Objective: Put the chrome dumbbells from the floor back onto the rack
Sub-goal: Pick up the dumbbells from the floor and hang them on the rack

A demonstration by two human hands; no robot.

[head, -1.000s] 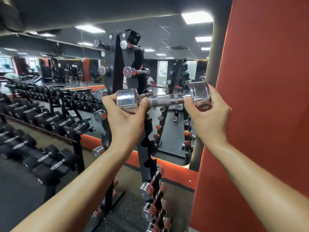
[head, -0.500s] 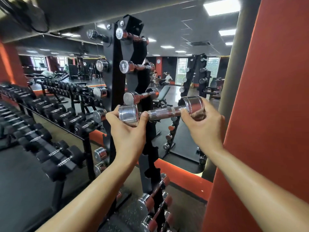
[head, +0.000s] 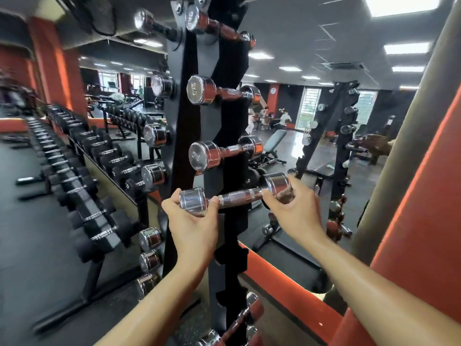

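Observation:
I hold a chrome dumbbell (head: 237, 196) level in front of the black upright rack (head: 224, 126). My left hand (head: 193, 221) grips its near head from below, and my right hand (head: 296, 211) grips the far head. The dumbbell lies across the rack at a level just under a racked chrome dumbbell (head: 219, 152). Two more chrome dumbbells (head: 217, 92) sit on higher pegs. Whether the held dumbbell touches the rack's notches is hidden by the bar and my hands.
A long rack of black dumbbells (head: 82, 166) runs along the left. More chrome dumbbells (head: 149, 239) hang on the rack's left side and low down (head: 232, 328). A wall mirror (head: 311, 136) stands behind, and a red padded wall (head: 419, 221) closes the right.
Both hands have carried the dumbbell lower and closer in to the rack, from above the racked dumbbell's level to just beneath it. My view has moved closer.

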